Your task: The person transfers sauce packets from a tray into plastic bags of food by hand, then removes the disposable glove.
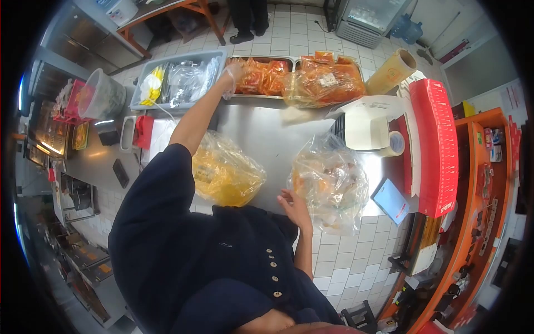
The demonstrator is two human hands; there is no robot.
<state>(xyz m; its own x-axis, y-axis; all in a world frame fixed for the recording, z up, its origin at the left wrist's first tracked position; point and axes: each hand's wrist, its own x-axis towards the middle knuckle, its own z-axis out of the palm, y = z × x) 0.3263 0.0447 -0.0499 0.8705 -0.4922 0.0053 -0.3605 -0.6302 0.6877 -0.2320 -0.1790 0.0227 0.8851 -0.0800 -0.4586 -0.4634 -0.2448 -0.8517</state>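
My left hand (234, 73), with clear plastic at the wrist, reaches over the left end of a metal tray of red-orange packets (266, 75); its fingers are too unclear to tell open from closed. My right hand (295, 208) is bare, its fingers apart and holding nothing, beside the lower left edge of a clear plastic bag (331, 186) with orange and pale contents. A clear bag of yellow contents (228, 172) lies below my left forearm. More orange packets, partly under clear plastic (320, 86), fill the tray area to the right.
A blue-grey bin (192, 103) of plastic packs stands at the back left. On the right are a film roll (392, 71), white containers (364, 131), a light blue packet (391, 200) and a long red box (435, 147). A person's dark-clothed legs (248, 16) show beyond the table.
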